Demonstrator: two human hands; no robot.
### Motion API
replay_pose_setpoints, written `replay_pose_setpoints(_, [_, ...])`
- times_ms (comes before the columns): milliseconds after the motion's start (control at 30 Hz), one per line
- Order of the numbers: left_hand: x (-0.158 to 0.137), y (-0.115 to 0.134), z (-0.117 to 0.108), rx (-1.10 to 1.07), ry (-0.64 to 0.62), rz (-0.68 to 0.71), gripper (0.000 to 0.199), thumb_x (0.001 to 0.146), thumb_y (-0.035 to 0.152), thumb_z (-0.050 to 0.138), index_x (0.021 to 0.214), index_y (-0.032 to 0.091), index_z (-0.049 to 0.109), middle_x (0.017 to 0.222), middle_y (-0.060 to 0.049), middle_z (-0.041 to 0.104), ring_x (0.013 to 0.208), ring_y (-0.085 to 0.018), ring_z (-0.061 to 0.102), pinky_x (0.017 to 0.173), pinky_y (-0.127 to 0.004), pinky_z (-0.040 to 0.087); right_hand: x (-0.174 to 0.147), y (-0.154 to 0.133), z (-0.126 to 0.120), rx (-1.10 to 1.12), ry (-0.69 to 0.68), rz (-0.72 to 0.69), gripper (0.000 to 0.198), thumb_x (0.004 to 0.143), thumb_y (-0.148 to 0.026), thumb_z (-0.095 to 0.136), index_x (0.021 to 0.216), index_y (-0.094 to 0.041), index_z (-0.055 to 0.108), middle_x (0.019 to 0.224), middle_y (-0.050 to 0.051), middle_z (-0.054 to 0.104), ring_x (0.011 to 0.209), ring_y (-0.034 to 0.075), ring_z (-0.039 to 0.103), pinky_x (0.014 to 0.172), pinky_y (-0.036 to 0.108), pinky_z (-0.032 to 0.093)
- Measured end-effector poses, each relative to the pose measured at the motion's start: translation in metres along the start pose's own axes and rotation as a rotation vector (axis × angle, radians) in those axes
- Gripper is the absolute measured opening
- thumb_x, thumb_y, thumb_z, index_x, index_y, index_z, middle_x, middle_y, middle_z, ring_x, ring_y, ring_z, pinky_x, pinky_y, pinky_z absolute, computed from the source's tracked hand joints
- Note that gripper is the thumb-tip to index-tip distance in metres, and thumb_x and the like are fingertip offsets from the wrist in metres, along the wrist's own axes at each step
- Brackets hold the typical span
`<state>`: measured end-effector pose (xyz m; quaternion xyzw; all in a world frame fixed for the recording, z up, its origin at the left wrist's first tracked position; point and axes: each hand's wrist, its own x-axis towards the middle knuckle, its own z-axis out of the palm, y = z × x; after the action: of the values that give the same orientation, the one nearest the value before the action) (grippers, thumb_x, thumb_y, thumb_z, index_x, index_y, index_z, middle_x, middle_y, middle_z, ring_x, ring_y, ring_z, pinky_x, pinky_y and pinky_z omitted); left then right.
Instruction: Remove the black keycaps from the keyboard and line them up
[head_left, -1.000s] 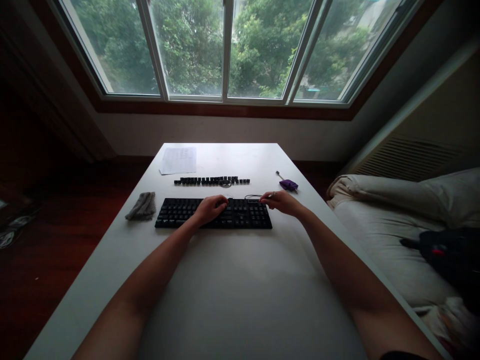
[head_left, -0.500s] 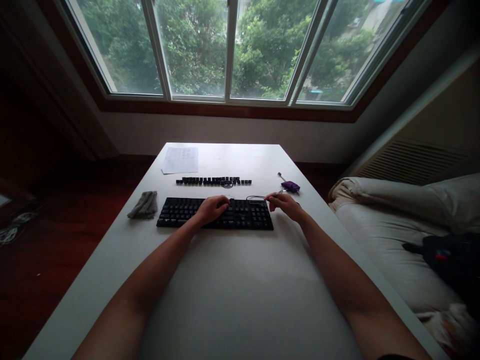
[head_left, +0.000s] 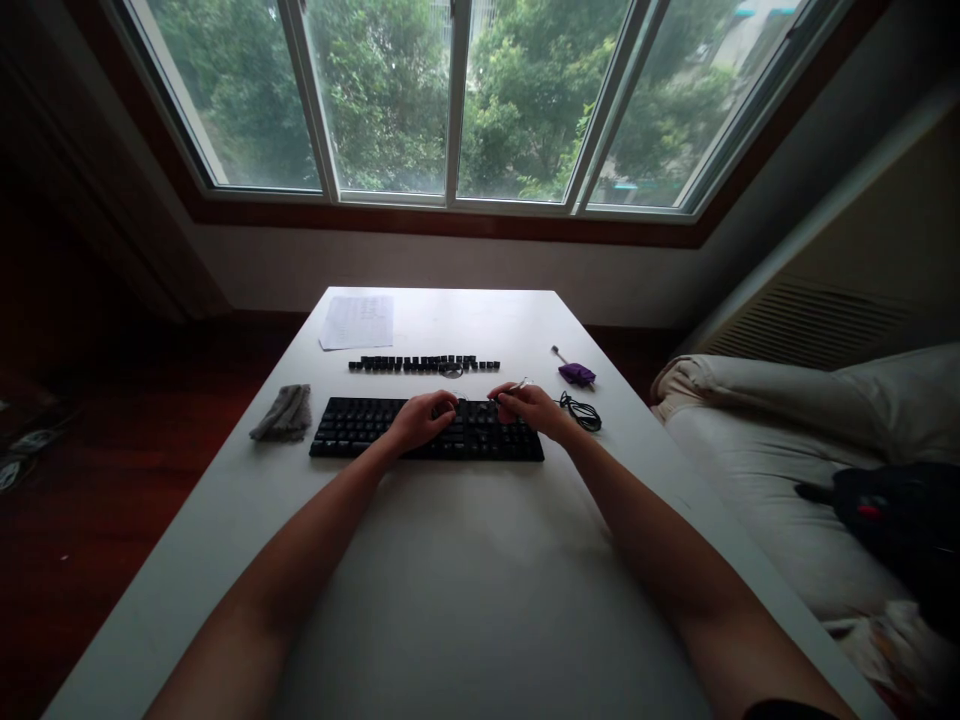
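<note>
Both hands on keyboard (head_left: 426, 429): left hand (head_left: 420, 417) curled, steadying it; right hand (head_left: 529, 406) pinches thin tool (head_left: 517, 386) over keys; pulled keycaps (head_left: 424, 363) lined behind.

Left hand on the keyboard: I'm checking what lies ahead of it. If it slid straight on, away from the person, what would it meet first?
Probably the row of loose keycaps beyond the keyboard; depth past the left hand is hard to judge.

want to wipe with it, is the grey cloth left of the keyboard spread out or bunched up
Bunched up: the grey cloth lies crumpled in a small heap on the table.
</note>
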<state>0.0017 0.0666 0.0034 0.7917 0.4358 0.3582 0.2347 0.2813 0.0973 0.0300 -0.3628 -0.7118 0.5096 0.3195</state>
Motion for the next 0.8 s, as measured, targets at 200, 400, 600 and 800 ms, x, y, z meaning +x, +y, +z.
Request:
replay_pose_setpoints(200, [0.0,0.0,-0.002,-0.034,-0.007,0.016,0.031,0.086,0.03,0.062,0.117,0.024,0.064,0.09,-0.001,0.071,0.077,-0.014,0.065,0.074,-0.026,0.051,0.025,-0.004,0.04,0.04,-0.031,-0.032,0.042,0.089,-0.051,0.058,0.112,-0.016,0.065,0.069,0.002,0.068,0.061,0.014,0.063,0.06,0.026,0.051])
replay_pose_setpoints(400, [0.001,-0.006,-0.001,0.002,0.061,0.004,0.025,0.087,0.026,0.06,0.111,0.023,0.068,0.09,-0.001,0.071,0.077,-0.015,0.064,0.075,-0.027,0.05,0.031,-0.012,0.058,0.055,0.018,-0.079,0.038,0.089,-0.05,0.058,0.107,-0.017,0.066,0.068,0.001,0.066,0.062,0.014,0.063,0.063,0.027,0.052])
replay_pose_setpoints(600, [0.002,-0.007,0.001,-0.008,0.073,0.003,0.03,0.085,0.021,0.059,0.114,0.023,0.066,0.095,-0.001,0.072,0.077,-0.015,0.063,0.075,-0.028,0.05,0.025,-0.018,0.064,0.028,0.022,-0.078,0.035,0.09,-0.048,0.057,0.107,-0.019,0.065,0.067,0.001,0.067,0.062,0.015,0.063,0.063,0.028,0.052])
replay_pose_setpoints(800, [0.002,-0.002,-0.001,-0.003,0.071,0.026,0.03,0.086,0.019,0.057,0.114,0.023,0.068,0.099,-0.002,0.071,0.078,-0.015,0.063,0.076,-0.028,0.05,0.025,-0.014,0.066,0.03,0.062,-0.101,0.033,0.091,-0.046,0.056,0.107,-0.019,0.065,0.066,0.0,0.066,0.061,0.015,0.063,0.062,0.028,0.051])
